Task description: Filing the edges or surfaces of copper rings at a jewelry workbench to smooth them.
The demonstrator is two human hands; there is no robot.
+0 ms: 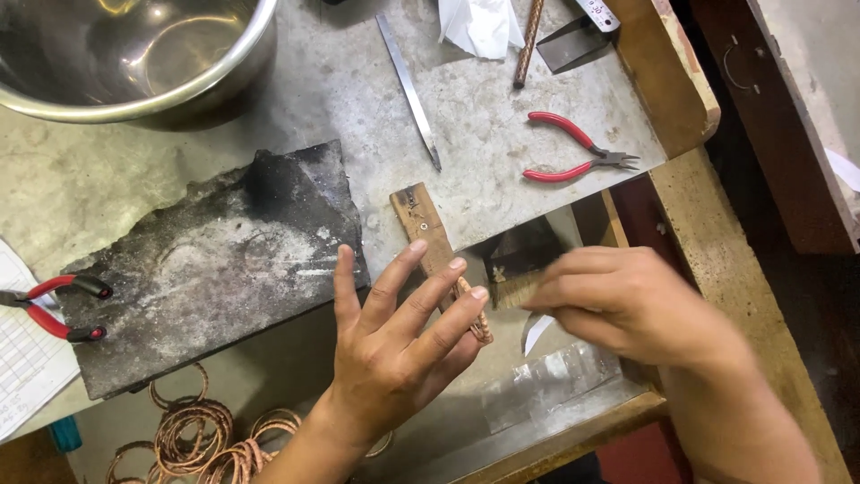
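nearest the camera, at the bottom edge, a heap of twisted copper wire rings (pixel 193 439) lies below the desk (pixel 502 116) edge, just left of the person's left forearm. the left hand (pixel 394 345) rises from there with fingers spread and straight, palm down; its fingertips press on a braided copper bangle (pixel 479 318) that rests against the end of a wooden peg (pixel 430 237) jutting out from the desk front. the grip of this hand is open and flat, pressing rather than pinching. the right hand (pixel 627 300) is blurred, just right of the bangle; its fingers are drawn together around something thin, with a pale sliver (pixel 537 332) showing below them, but i cannot tell what it holds or how tightly. a dark block with a small pale mark (pixel 511 260) sits behind the two hands in the desk's cutout.

on the grey desk to the left lies a charred, ash-streaked slab (pixel 224 260), its right edge near the left index finger. red-handled pliers (pixel 58 309) rest at the slab's left end, beside a sheet of lined paper (pixel 22 358). a second pair of red-handled pliers (pixel 578 148) lies well apart at upper right. a long flat metal file (pixel 409 90) runs diagonally above the peg. a steel bowl (pixel 134 54) fills the top left corner; crumpled white paper (pixel 484 25) and a braided copper rod (pixel 528 40) lie at the top.
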